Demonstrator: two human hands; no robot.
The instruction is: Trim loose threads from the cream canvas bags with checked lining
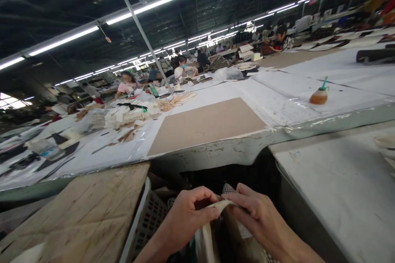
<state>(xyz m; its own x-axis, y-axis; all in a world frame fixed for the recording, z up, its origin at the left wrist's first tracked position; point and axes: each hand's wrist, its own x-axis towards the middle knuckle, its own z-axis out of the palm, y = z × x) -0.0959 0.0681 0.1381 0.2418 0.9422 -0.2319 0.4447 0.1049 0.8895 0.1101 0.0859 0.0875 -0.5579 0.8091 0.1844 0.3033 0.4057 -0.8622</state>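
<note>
The left hand [189,214] and the right hand [261,213] both pinch a bent, cream-coloured piece of thin material [221,204], just in front of the near edge of the long, white-topped table [271,86].

The tabletop [280,90] spans mid-frame, with a flat sheet [206,125] by its near edge, a bottle [319,96] to the right and piled pieces [121,117] to the left. At bottom centre, a strip [222,205] lies between the hands [187,213], right of a basket [152,209].
</note>
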